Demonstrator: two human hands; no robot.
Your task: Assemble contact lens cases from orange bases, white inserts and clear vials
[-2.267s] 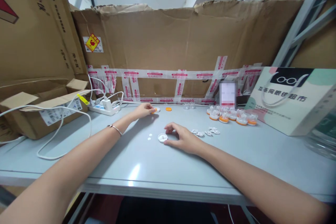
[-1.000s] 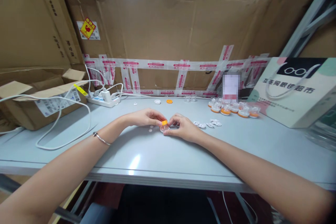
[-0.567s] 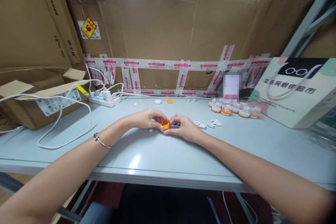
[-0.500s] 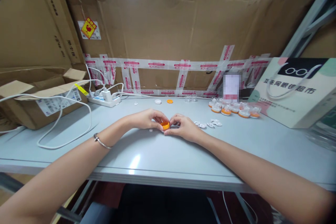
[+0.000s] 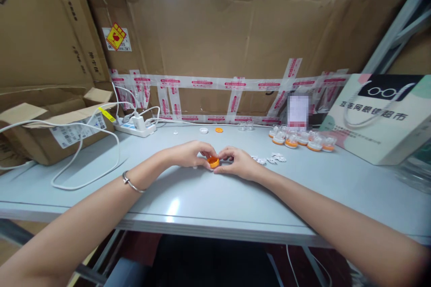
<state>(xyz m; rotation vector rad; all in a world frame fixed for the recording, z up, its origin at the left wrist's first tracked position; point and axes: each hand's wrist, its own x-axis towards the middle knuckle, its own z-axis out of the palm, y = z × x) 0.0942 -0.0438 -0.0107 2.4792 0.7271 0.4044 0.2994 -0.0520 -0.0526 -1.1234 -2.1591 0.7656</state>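
Note:
Between my two hands, low over the middle of the table, is a small round orange plastic cup (image 5: 213, 163) with a pale rim under it. My left hand (image 5: 197, 154) pinches it from the left with thumb and fingers. On the other side my right hand (image 5: 237, 163) has its thumb and bent fingertips against it. A tiny white piece (image 5: 195, 167) lies by my left thumb. To the right of my right hand are several flat white toothed parts (image 5: 276, 158), partly hidden by that hand.
Behind the hands lie a white ring (image 5: 204, 130), an orange disc (image 5: 219, 130) and clear plastic pieces (image 5: 246, 126). Several clear-topped orange and white assemblies (image 5: 299, 138) stand near a paper bag (image 5: 373, 116). A power strip (image 5: 136, 128), white cable (image 5: 82, 187) and open carton (image 5: 57, 130) occupy the left.
The view has shifted slightly. Both hands stay at the orange cup, which now sits a little more level, with my right fingers slightly moved along its edge.

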